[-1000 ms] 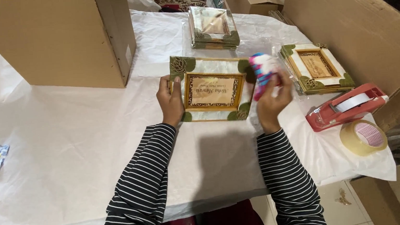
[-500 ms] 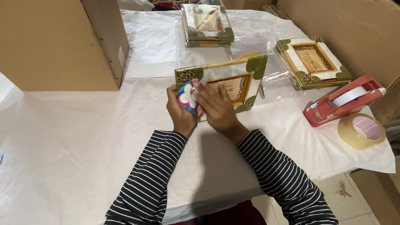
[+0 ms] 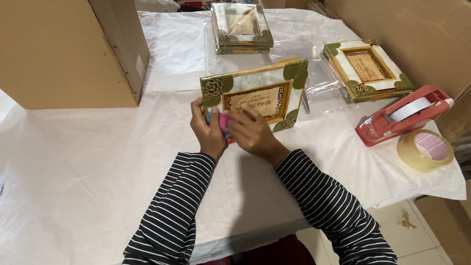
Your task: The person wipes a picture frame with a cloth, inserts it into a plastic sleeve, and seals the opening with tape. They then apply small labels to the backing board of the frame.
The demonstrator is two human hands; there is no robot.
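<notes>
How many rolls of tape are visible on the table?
2: one white roll in the red dispenser at right, one clear loose roll beside it near the table edge. None seems hidden.

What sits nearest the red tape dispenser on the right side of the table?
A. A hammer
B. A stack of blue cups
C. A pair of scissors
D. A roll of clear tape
D: a roll of tape lies flat on the white sheet just in front of the red dispenser, close beside it; no scissors, cups or hammer show anywhere on the table.
</notes>
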